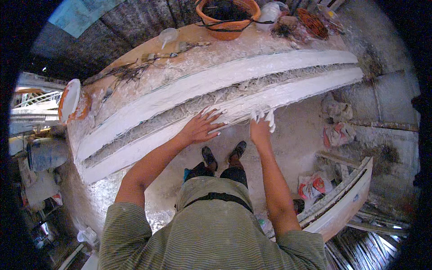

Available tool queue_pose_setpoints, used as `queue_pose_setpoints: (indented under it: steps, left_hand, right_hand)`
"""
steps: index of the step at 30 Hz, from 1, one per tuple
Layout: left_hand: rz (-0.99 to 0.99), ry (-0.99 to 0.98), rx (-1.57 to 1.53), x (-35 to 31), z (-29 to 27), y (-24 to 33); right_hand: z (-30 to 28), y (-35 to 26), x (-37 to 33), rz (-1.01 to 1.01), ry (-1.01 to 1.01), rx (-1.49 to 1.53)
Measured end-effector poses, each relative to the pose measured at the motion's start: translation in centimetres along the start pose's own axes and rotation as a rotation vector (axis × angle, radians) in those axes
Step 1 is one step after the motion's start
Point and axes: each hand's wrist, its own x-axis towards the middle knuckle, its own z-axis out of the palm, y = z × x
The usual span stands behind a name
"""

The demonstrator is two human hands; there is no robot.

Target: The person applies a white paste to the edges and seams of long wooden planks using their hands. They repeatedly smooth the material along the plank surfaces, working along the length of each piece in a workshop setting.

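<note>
Left hand (202,127) lying spread, empty; right hand (260,128) sitting half-curled, grip unclear; white strip (292,92) by fingertips looking shaped, edge seemingly unfinished.

The long white plaster moulding (220,93) lies slantwise across the centre, rising rightward. Its 2 pale bands (270,65) flank a grey, fibrous groove (252,84).

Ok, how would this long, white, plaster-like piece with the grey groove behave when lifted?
The long, white, plaster-like piece is probably stiff, given its solid-looking bands. Being long, it might crack if lifted at one end. Stringy fibres in its groove may snag.
</note>
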Motion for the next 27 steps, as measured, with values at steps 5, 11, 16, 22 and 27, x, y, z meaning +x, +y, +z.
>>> queue_pose_setpoints:
  steps: [5,11,16,22,27]
  left_hand:
    - [-0.095,-0.027,-0.04,-1.0,0.1,0.3]
    - [-0.079,-0.187,-0.061,-4.2,-1.1,0.4]
    - [-0.005,-0.208,0.027,-0.7,-1.4,0.1]
    - [0.108,0.151,-0.048,6.5,0.1,1.4]
    - [0.108,0.222,0.01,14.7,1.5,2.6]
  right_hand:
    - [3.3,-2.4,-7.2,-0.324,-0.06,0.021]
    - [5.1,-7.8,-9.4,-0.359,-0.063,-0.071]
    - [2.3,-8.1,-6.8,-0.178,-0.191,-0.138]
    - [-1.4,-1.9,1.2,-0.136,-0.186,-0.166]
    - [-7.5,6.7,13.4,-0.176,-0.061,-0.311]
